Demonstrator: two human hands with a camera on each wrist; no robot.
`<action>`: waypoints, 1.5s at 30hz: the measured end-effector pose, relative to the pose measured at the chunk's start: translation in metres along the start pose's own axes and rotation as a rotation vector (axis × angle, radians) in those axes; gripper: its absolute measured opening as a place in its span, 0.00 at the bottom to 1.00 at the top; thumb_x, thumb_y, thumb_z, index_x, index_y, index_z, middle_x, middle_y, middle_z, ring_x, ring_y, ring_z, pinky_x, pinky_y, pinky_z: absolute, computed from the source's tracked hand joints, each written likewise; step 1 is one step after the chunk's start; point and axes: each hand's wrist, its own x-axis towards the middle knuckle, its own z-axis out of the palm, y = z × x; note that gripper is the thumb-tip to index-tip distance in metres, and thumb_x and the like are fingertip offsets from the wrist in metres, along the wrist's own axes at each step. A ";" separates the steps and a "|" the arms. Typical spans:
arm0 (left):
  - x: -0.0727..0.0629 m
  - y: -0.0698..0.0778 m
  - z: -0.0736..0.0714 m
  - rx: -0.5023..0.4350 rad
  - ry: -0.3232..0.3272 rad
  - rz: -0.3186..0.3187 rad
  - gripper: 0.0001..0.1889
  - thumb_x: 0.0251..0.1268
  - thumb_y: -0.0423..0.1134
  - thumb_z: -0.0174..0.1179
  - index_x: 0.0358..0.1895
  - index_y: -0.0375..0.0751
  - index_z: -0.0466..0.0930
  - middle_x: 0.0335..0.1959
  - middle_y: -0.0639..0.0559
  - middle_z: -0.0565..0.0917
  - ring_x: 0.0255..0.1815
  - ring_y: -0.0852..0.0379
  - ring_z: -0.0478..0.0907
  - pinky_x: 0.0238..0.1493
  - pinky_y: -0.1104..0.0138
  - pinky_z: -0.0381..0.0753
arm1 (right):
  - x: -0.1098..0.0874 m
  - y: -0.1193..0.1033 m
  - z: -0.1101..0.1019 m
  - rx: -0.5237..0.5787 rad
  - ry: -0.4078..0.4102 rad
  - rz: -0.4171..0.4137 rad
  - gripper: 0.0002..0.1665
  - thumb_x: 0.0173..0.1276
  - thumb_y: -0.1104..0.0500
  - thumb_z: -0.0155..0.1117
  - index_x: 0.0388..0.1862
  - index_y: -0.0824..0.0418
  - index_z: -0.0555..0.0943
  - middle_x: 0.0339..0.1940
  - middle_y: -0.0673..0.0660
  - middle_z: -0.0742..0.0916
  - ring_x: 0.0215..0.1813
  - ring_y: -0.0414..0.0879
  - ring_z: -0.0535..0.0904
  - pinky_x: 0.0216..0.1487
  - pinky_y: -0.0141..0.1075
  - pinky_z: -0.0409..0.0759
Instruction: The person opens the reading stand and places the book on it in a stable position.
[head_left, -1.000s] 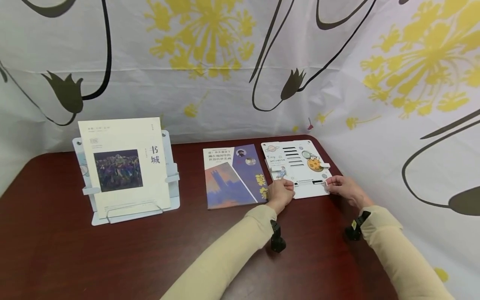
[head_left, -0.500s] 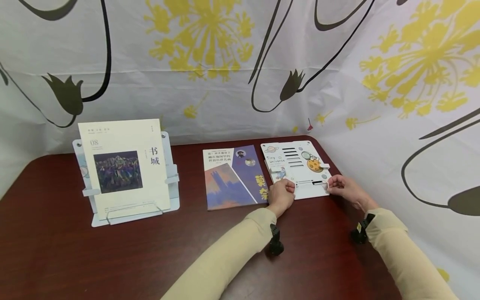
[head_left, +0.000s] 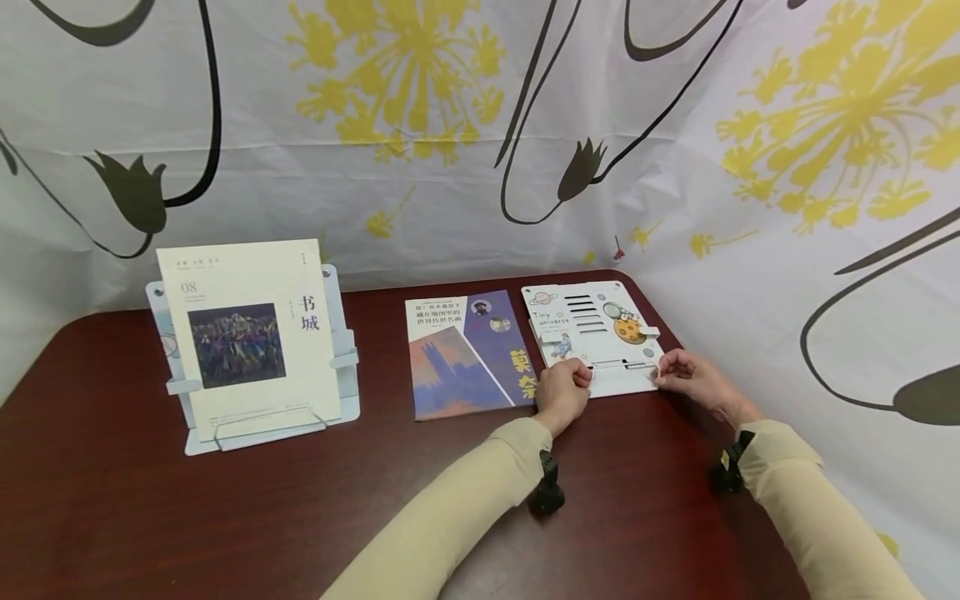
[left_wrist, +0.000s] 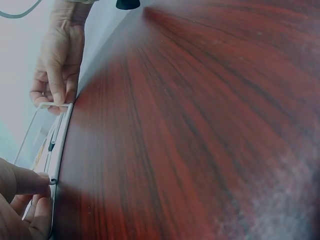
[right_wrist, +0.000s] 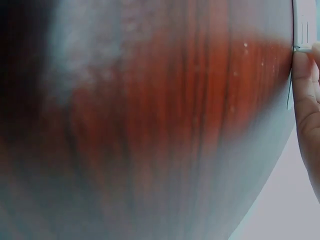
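A white book stand (head_left: 592,321) with planet drawings and slots lies flat at the table's back right corner. My left hand (head_left: 562,392) is at its near left corner, finger and thumb pinching one end of a thin wire page holder (left_wrist: 31,126). Across from it, at the near right corner, my right hand (head_left: 697,385) pinches the holder's other side, as the left wrist view shows. In the right wrist view the right hand's fingers (right_wrist: 306,95) reach the stand's edge, partly cut off by the frame.
Left of the stand lies a purple and white book (head_left: 468,354), close by my left hand. Farther left a cream book (head_left: 247,333) leans on a pale blue stand (head_left: 348,392). Patterned cloth (head_left: 420,217) hangs behind and along the right of the dark red table (head_left: 420,500).
My right hand and wrist have shifted slightly to the right beside the stand's corner. My left hand stays nearly in place. The books and stands have not moved.
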 end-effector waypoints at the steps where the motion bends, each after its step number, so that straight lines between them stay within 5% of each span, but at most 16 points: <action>1: 0.001 0.000 0.000 0.004 0.001 0.007 0.08 0.47 0.29 0.66 0.27 0.49 0.83 0.23 0.61 0.82 0.28 0.62 0.77 0.28 0.74 0.70 | 0.000 0.000 0.000 0.000 0.000 -0.010 0.12 0.60 0.73 0.63 0.37 0.76 0.69 0.30 0.43 0.81 0.33 0.33 0.76 0.34 0.23 0.76; 18: 0.004 -0.004 0.000 0.083 -0.013 0.133 0.07 0.49 0.30 0.67 0.27 0.49 0.84 0.24 0.60 0.83 0.30 0.60 0.79 0.29 0.73 0.71 | 0.003 -0.005 0.001 -0.034 -0.025 -0.120 0.11 0.60 0.76 0.61 0.33 0.77 0.67 0.34 0.46 0.87 0.38 0.31 0.81 0.35 0.22 0.78; 25: 0.003 -0.006 -0.002 0.091 -0.018 0.173 0.06 0.51 0.31 0.67 0.28 0.49 0.84 0.25 0.59 0.84 0.30 0.61 0.79 0.30 0.75 0.71 | 0.002 0.000 -0.001 -0.003 -0.033 -0.077 0.10 0.62 0.74 0.61 0.34 0.78 0.68 0.35 0.44 0.87 0.39 0.31 0.81 0.37 0.22 0.78; 29: 0.003 -0.008 -0.006 0.027 -0.069 0.198 0.05 0.52 0.31 0.67 0.32 0.45 0.85 0.27 0.55 0.85 0.31 0.61 0.80 0.32 0.78 0.73 | -0.001 0.003 -0.005 0.134 -0.068 0.000 0.05 0.64 0.74 0.57 0.38 0.72 0.72 0.37 0.44 0.87 0.40 0.32 0.82 0.39 0.24 0.79; 33: 0.009 -0.010 -0.018 -0.093 -0.125 0.136 0.05 0.55 0.33 0.66 0.35 0.41 0.86 0.30 0.52 0.87 0.29 0.63 0.80 0.33 0.80 0.73 | 0.002 -0.002 -0.011 0.367 -0.058 0.021 0.13 0.67 0.77 0.50 0.43 0.64 0.77 0.38 0.48 0.87 0.41 0.36 0.83 0.42 0.27 0.80; 36: 0.018 -0.013 -0.030 -0.230 -0.068 0.014 0.06 0.56 0.33 0.65 0.37 0.40 0.85 0.31 0.50 0.86 0.28 0.64 0.78 0.31 0.79 0.73 | 0.013 -0.012 -0.013 0.463 0.032 0.002 0.14 0.68 0.76 0.48 0.44 0.64 0.77 0.38 0.48 0.87 0.41 0.36 0.83 0.44 0.27 0.80; 38: 0.026 -0.015 -0.038 -0.333 0.013 -0.066 0.06 0.57 0.32 0.64 0.38 0.38 0.85 0.31 0.48 0.85 0.28 0.65 0.77 0.31 0.78 0.74 | 0.021 -0.021 -0.014 0.389 0.129 0.011 0.10 0.69 0.73 0.51 0.46 0.67 0.76 0.36 0.45 0.86 0.40 0.34 0.83 0.44 0.26 0.80; 41: 0.037 -0.018 -0.048 -0.472 0.103 -0.166 0.08 0.58 0.30 0.62 0.41 0.33 0.83 0.33 0.45 0.84 0.29 0.63 0.76 0.30 0.77 0.74 | 0.033 -0.031 -0.014 0.129 0.259 0.064 0.13 0.70 0.66 0.55 0.50 0.72 0.72 0.34 0.38 0.84 0.37 0.28 0.80 0.41 0.22 0.79; 45: 0.046 -0.021 -0.055 -0.518 0.129 -0.234 0.12 0.59 0.29 0.61 0.46 0.31 0.81 0.37 0.43 0.85 0.33 0.60 0.79 0.32 0.76 0.76 | 0.045 -0.038 -0.013 -0.144 0.351 0.137 0.22 0.69 0.61 0.57 0.56 0.76 0.71 0.34 0.39 0.81 0.35 0.26 0.76 0.38 0.20 0.77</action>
